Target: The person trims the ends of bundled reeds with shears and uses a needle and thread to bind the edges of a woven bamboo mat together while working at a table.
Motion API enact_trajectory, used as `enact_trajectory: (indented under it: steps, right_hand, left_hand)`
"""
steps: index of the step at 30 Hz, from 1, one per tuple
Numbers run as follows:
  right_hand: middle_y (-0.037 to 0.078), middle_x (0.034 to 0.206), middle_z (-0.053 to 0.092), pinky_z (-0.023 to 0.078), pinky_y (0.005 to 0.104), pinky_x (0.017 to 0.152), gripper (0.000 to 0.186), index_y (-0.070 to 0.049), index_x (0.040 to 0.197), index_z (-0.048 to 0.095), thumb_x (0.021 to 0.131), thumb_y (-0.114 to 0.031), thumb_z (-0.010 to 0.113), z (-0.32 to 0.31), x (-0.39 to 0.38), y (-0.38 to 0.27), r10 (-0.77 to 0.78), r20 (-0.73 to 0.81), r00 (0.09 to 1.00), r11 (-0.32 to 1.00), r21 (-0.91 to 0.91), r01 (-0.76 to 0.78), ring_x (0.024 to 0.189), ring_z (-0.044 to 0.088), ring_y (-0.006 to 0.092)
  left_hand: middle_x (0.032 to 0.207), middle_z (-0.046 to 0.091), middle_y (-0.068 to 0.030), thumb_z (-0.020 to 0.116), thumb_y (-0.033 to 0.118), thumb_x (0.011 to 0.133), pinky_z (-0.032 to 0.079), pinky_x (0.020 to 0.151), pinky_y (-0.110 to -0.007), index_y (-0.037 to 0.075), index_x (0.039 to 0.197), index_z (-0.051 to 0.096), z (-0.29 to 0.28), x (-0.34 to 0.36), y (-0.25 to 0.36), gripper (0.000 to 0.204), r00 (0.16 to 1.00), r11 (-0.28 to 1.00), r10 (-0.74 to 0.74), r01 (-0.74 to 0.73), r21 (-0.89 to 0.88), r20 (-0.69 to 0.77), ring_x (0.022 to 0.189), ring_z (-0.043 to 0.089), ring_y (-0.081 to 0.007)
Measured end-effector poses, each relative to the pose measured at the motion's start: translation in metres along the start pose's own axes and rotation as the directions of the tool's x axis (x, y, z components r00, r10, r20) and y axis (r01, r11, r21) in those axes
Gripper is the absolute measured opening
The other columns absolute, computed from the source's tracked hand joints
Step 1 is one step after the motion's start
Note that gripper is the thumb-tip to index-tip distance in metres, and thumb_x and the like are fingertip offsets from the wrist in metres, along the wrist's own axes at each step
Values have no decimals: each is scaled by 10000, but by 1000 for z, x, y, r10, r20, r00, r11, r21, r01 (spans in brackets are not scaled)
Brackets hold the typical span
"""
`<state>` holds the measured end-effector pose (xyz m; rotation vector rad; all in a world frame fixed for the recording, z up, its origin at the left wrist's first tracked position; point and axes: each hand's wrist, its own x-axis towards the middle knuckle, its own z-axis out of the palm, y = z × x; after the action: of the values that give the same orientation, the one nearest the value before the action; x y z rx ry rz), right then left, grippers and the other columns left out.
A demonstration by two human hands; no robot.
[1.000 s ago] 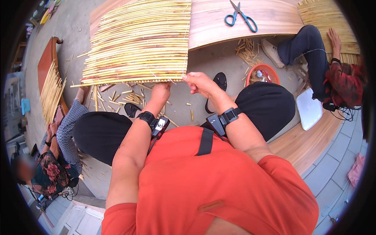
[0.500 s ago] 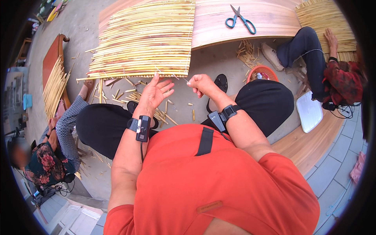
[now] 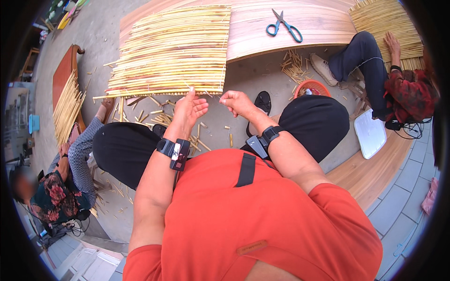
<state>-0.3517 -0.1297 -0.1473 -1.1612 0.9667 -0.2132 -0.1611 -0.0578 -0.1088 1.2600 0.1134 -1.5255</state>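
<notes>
A mat of yellowish reed stalks (image 3: pixel 171 51) bound side by side with thin string lies on the table, its near edge hanging over. Just below that edge, my left hand (image 3: pixel 189 110) is turned palm up and holds nothing that I can see. Its fingers are stretched out and its thumb points up at the edge stalk; whether they touch cannot be made out. Close by on the right, my right hand (image 3: pixel 238 103) pinches a thin pale string (image 3: pixel 215 98) between thumb and forefinger. The string runs toward the mat's near right corner.
Scissors (image 3: pixel 284 25) with teal handles lie on the wooden table (image 3: pixel 253 44). Cut stalk pieces (image 3: pixel 199 140) litter the floor beneath my hands. An orange basket (image 3: pixel 311 85) stands by my right knee. One person sits at left near a stalk bundle (image 3: pixel 68 110), another at right with a second mat (image 3: pixel 384 28).
My left hand's spread fingers have come closer together, and the hand has shifted slightly right. My right hand has moved a little left, narrowing the gap between them, with the string still pinched.
</notes>
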Motion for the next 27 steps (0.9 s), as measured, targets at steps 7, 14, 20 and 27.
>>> enact_trajectory:
  steps: [7,14,20,27]
  right_hand:
    - [131,896,607,540,376,586,125,-50,983,462,929,-161,442,3,5,-5,101,11,995,854,512,-93,717,633,262]
    - [219,1078,575,529,452,792,113,-46,968,447,952,-147,399,3,1,-20,-120,65,991,606,795,21,965,614,386]
    - [166,1023,608,545,418,757,107,-62,935,483,945,-158,436,-4,-11,-50,-309,118,944,554,829,78,959,621,378]
    - [35,729,587,455,202,480,100,-52,848,559,883,-142,586,3,-50,-130,-432,23,902,777,518,359,543,515,62]
  left_hand:
    - [1151,512,-119,770,141,636,409,888,-433,94,1107,554,16,-33,6,520,389,-617,581,-363,699,715,1049,494,-299]
    - [1325,411,-125,791,177,593,285,1012,-470,149,1277,471,0,-11,17,756,425,-796,445,-216,566,788,1234,371,-315]
    - [1305,450,-101,740,127,629,327,956,-444,144,1246,502,17,-22,38,661,232,-821,497,-185,540,836,1176,431,-292]
    - [1134,589,-128,682,43,685,414,886,-384,61,1177,562,49,-65,105,506,-2,-725,652,-295,623,758,1029,555,-293]
